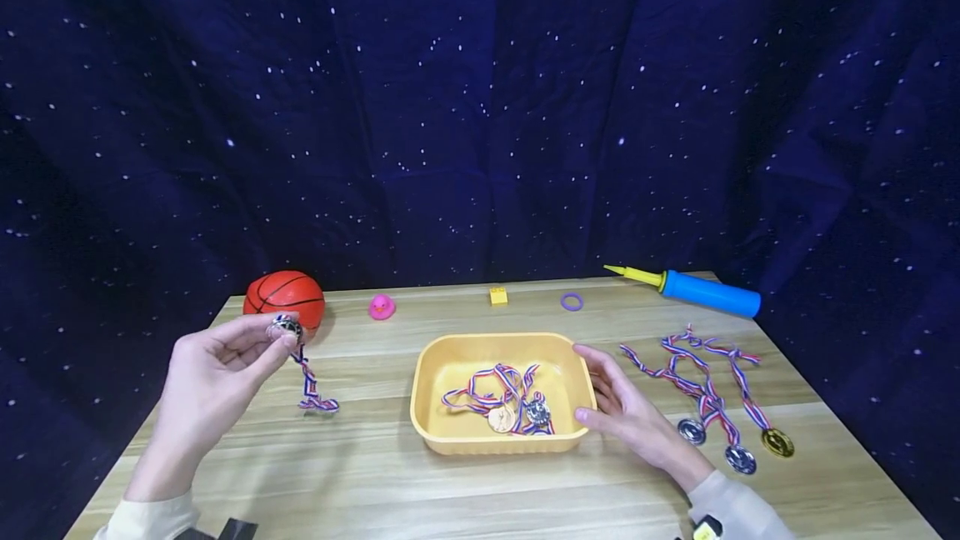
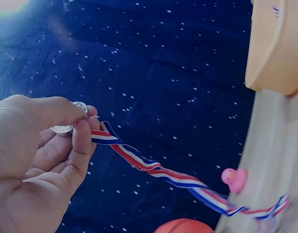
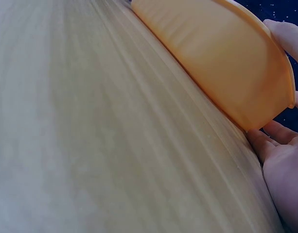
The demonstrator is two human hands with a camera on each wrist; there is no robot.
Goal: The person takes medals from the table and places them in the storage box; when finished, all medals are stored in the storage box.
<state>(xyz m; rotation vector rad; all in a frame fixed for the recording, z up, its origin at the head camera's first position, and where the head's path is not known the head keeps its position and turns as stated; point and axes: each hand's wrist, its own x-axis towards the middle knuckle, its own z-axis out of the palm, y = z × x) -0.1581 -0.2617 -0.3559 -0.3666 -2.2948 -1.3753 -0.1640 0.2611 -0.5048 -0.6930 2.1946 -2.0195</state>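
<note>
My left hand [image 1: 213, 390] is raised at the left of the table, pinching a silver-coloured medal [image 1: 286, 327] between thumb and fingers. Its red, white and blue ribbon [image 2: 173, 177] hangs down and trails towards the table. At the middle stands a yellow plastic basin [image 1: 498, 446]. Inside it lie a bronze-coloured medal [image 1: 502, 418] and a silver medal [image 1: 537, 412] with tangled ribbons. My right hand [image 1: 630, 415] grips the basin's right end, thumb and forefinger at the rim, the other fingers against the outer wall [image 3: 226, 63].
Right of the basin lie two silver medals [image 1: 740, 459] and a gold medal [image 1: 777, 442] with ribbons spread out. Along the back are a red basketball [image 1: 288, 294], a pink rubber duck [image 1: 382, 307], a yellow toy block [image 1: 498, 296], a purple ring [image 1: 563, 304] and a blue hand pump [image 1: 712, 293].
</note>
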